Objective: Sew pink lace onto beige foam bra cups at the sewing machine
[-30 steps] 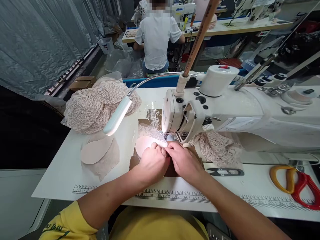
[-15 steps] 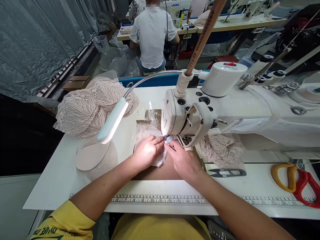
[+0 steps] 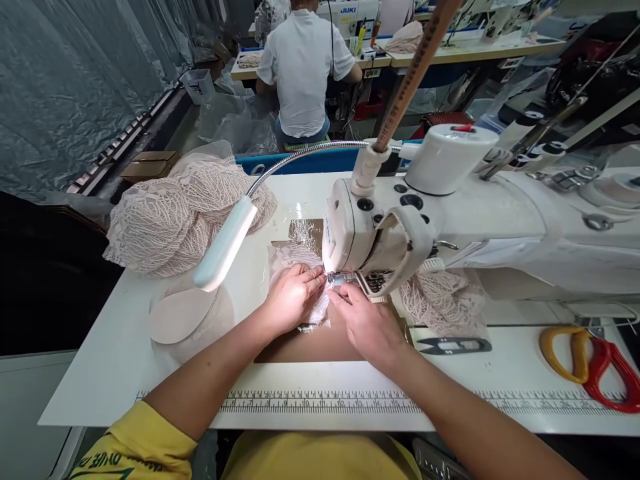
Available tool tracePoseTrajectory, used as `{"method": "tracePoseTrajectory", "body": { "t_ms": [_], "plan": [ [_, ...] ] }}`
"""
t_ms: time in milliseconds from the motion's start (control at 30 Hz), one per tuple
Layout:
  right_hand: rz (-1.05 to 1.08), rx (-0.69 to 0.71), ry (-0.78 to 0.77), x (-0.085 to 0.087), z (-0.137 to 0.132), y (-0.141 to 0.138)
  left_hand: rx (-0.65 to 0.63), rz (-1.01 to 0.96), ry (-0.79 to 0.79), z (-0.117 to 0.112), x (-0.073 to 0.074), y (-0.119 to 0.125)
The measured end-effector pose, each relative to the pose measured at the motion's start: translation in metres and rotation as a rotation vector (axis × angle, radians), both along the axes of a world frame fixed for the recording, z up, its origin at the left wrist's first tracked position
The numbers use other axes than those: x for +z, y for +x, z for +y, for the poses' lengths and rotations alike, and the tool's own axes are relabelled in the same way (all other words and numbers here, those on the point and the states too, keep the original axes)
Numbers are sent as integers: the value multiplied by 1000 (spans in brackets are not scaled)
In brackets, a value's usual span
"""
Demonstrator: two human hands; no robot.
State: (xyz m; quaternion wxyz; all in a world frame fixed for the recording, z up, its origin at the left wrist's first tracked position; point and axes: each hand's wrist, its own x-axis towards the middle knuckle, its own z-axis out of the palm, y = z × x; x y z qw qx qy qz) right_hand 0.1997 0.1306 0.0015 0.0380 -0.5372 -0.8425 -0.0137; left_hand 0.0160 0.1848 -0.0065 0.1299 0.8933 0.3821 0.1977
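Note:
A pale pink lace piece (image 3: 318, 312) lies under the needle end of a white sewing machine (image 3: 345, 223). My left hand (image 3: 295, 297) rests on it, fingers together and fingertips pressing it just left of the presser foot (image 3: 338, 278). On the other side my right hand (image 3: 367, 323) is closed, thumb and forefinger at the lace's right edge just in front of the foot. Part of the lace is hidden beneath my left hand. Brown board (image 3: 310, 348) covers the tabletop under both hands.
Heaped lace (image 3: 155, 223) lies at the left, behind rounded fabric pieces (image 3: 183, 315). A lamp (image 3: 226, 243) reaches over the table. More lace (image 3: 443, 300), thread snips (image 3: 455, 345) and scissors (image 3: 597, 367) lie right. A printed ruler (image 3: 310, 401) runs along the front; a person (image 3: 303, 73) sits beyond.
My left hand has shifted slightly left with the lace, whose near end now lies a little further left. My right fingertips have moved slightly away from the left ones.

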Motion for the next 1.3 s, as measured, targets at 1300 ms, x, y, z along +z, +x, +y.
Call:
{"method": "tracePoseTrajectory", "body": {
  "t_ms": [1300],
  "plan": [
    [286, 276, 6, -2, -4, 16, -78, -372, -1133, 13, 40, -40]
  ]
}}
